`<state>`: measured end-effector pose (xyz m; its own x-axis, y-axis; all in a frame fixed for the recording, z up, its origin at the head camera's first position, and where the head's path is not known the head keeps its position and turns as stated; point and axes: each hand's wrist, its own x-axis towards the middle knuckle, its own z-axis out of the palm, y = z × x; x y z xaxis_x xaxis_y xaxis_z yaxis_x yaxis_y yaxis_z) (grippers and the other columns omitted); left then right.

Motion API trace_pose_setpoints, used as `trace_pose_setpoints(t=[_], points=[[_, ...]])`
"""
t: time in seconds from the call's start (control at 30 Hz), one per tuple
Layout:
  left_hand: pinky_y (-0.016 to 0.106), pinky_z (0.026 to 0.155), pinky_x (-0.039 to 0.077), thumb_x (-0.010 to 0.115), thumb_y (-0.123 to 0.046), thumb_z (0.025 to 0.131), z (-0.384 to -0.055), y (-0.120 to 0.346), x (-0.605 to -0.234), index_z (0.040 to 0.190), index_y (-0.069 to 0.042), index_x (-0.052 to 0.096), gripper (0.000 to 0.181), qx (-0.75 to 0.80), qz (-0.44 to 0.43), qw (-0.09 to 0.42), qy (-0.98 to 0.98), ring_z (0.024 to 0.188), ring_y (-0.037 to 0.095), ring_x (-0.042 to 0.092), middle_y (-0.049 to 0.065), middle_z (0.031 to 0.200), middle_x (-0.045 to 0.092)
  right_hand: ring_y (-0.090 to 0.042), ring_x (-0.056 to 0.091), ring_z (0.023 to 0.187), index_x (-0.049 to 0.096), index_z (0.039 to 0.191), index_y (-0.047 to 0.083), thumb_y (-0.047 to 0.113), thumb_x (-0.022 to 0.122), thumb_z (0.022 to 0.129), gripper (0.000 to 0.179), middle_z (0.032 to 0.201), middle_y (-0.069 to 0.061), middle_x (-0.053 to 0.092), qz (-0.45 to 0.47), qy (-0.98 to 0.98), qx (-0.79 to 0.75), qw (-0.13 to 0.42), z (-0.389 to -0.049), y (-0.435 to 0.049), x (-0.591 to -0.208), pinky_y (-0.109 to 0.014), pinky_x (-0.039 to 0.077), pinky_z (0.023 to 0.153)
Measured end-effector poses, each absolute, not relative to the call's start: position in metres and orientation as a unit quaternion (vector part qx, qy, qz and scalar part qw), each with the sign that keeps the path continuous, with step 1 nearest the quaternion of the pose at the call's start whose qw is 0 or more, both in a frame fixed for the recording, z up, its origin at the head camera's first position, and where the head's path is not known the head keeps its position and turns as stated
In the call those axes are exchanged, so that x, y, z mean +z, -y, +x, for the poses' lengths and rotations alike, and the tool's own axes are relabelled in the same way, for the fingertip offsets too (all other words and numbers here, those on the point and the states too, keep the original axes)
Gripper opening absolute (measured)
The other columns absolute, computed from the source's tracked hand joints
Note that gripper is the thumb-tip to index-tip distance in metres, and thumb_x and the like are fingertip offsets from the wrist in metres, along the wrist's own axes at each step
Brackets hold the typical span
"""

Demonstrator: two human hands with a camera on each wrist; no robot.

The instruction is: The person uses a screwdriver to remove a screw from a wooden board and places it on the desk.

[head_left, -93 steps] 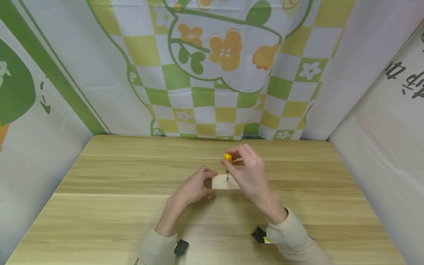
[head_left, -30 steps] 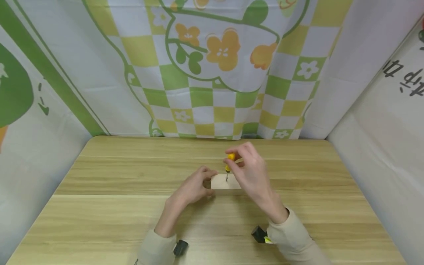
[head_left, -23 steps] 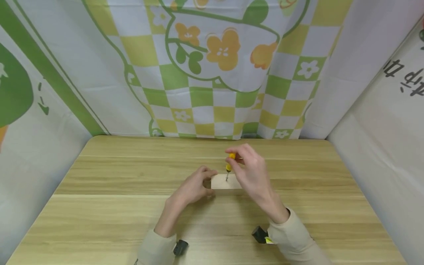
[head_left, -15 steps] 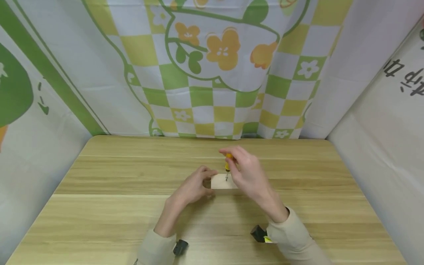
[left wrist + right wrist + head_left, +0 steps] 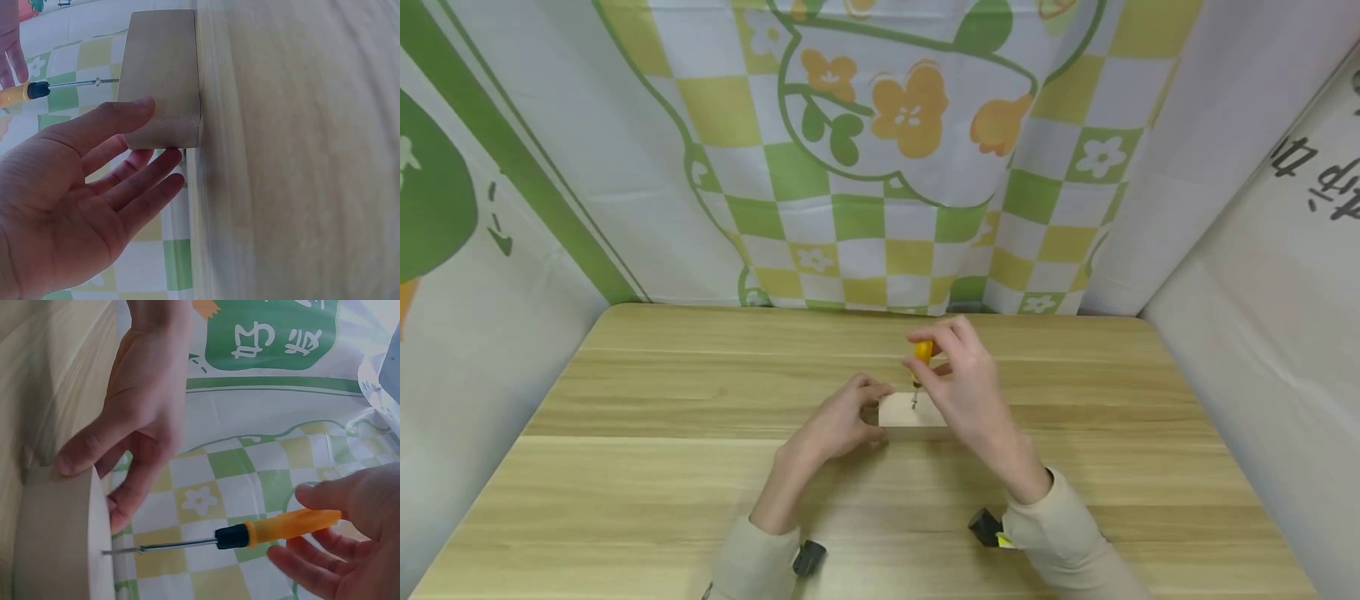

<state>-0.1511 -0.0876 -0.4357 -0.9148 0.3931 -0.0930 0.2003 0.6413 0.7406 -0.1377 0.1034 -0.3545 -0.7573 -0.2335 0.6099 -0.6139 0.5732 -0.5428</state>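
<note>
A pale wooden block (image 5: 897, 410) lies on the table, and a screw (image 5: 119, 552) stands partly sunk in its top face. My left hand (image 5: 838, 421) grips the block's left end, thumb (image 5: 128, 115) on the near side and fingers on the far side. Above the block my right hand (image 5: 973, 387) pinches the yellow handle of a screwdriver (image 5: 281, 526) between thumb and fingertips. The screwdriver has a black collar and a metal shaft, and its tip meets the screw head. In the head view the right hand hides the block's right end.
The wood-grain table (image 5: 647, 492) stretches out on all sides of the block. Behind it hangs a checked green, yellow and white curtain (image 5: 857, 217). Dark wrist cameras show at both cuffs, one by the left sleeve (image 5: 752, 558), one by the right sleeve (image 5: 1067, 533).
The right hand's fingers have shifted back and forth around the screwdriver handle, whose lean varies slightly. Tip and screw stay together. The left hand and the block hold their place.
</note>
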Motion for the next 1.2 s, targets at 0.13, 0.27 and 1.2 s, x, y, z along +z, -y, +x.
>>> trace_pose_setpoints(t=[0.13,0.27,1.2], points=[[0.047,0.102,0.048,0.080,-0.008,0.081,-0.1520,0.0872,-0.4363,0.140,-0.008,0.056,0.064,0.386,0.165,0.122,-0.899,0.123,0.029,0.057,0.006,0.127,0.056,-0.018,0.066,0.085,0.067,0.107,0.002,0.001,0.078,0.082,0.027,0.097,-0.009,0.060,0.241,0.848,0.393,0.262,-0.1379,-0.1031,-0.3592,-0.020,0.057,0.063],[0.047,0.102,0.048,0.080,-0.009,0.080,-0.1535,0.0865,-0.4372,0.140,-0.008,0.056,0.065,0.382,0.165,0.119,-0.902,0.122,0.029,0.057,0.006,0.126,0.056,-0.020,0.069,0.084,0.068,0.104,0.001,-0.001,0.079,0.081,0.026,0.095,-0.010,0.065,0.249,0.834,0.412,0.271,-0.1372,-0.1034,-0.3599,-0.019,0.058,0.064],[0.046,0.100,0.049,0.081,-0.009,0.080,-0.1512,0.0867,-0.4367,0.141,-0.010,0.056,0.065,0.385,0.167,0.119,-0.900,0.123,0.028,0.057,0.004,0.128,0.055,-0.016,0.064,0.084,0.070,0.108,0.007,0.006,0.079,0.083,0.027,0.097,-0.006,0.061,0.243,0.839,0.415,0.253,-0.1366,-0.1102,-0.3608,-0.021,0.058,0.064]])
